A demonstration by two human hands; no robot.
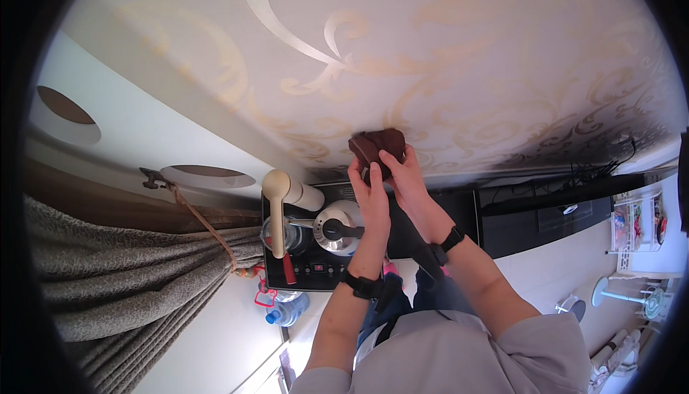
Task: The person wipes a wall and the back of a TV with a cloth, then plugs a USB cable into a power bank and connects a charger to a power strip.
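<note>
Both my hands hold a folded dark brown cloth (379,146) up in front of the patterned wallpaper (463,87). My left hand (371,195) grips its near left side, thumb on top. Against its right part, the thumb of my right hand (406,178) presses from above. Whether the cloth touches the wall I cannot tell. Below my left hand, a steel electric kettle (335,230) with a black lid knob and handle stands on a black tea cabinet (344,281), partly hidden by my hand and forearm.
Left of the kettle are a glass pot (293,235) and a cream dispenser arm (276,205). Several cables (592,170) lie along a black low cabinet (543,227) to the right. A tied grey curtain (161,286) hangs at left; a water bottle (290,310) stands on the floor.
</note>
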